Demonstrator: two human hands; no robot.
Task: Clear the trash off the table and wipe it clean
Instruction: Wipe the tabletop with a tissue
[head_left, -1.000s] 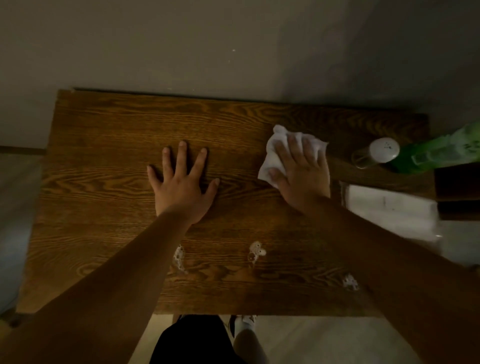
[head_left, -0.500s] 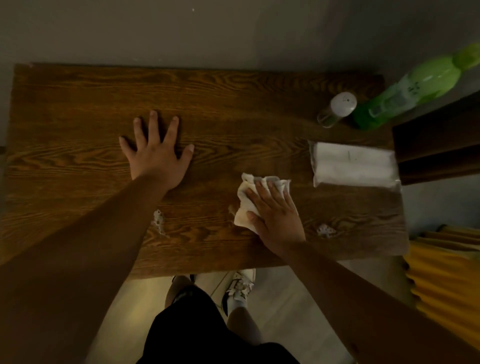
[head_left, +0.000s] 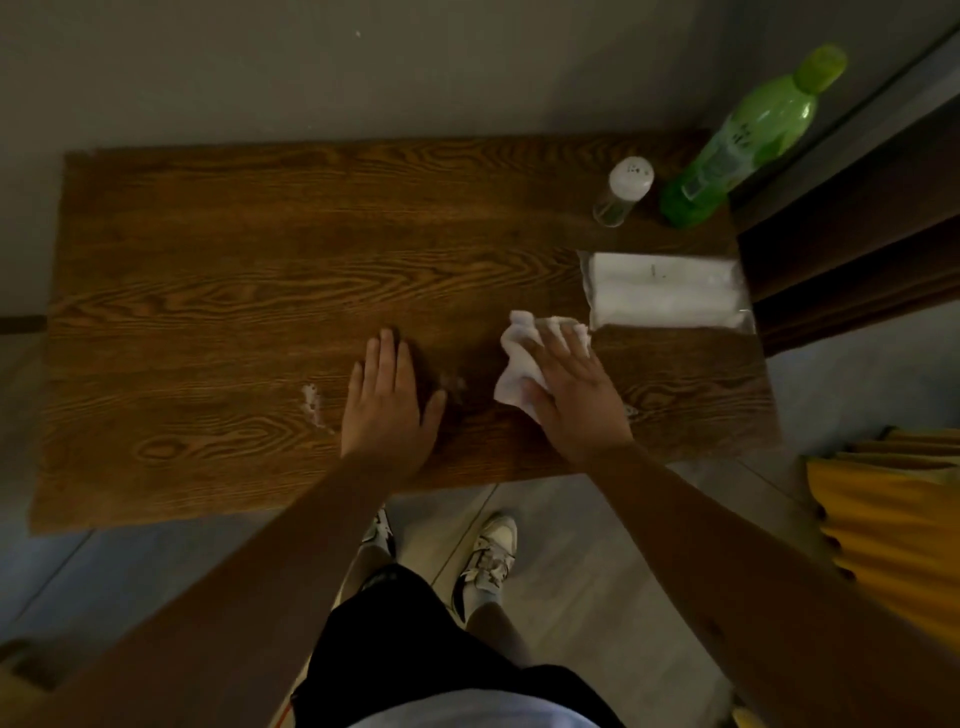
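Brown wooden table (head_left: 218, 291) with strong grain, filling the middle of the view, far edge against a grey wall. Small white smear of residue (head_left: 311, 402) on the wood, just left of the left hand. Left hand (head_left: 387, 410) flat on the table near its near edge, palm down, fingers straight and close together, gripping nothing. Faint pale spot (head_left: 457, 383) on the wood between both hands, too blurred to tell more. Crumpled white paper tissue (head_left: 519, 364) on the table right of that spot, pressed down under the right hand (head_left: 571, 400); fingers spread over the tissue and pinning it to the wood, not closed into a fist. Flat clear plastic pack of white tissues (head_left: 667, 291) lying just beyond and right of the right hand, near the right edge. Small clear bottle with white round cap (head_left: 623, 192) at the far right corner, and tall green plastic bottle with light green cap (head_left: 748, 135) just right of it. Yellow fabric (head_left: 893, 519) beside the table on the far right, low in the view. White sneakers (head_left: 488, 561) on the floor below the near edge.
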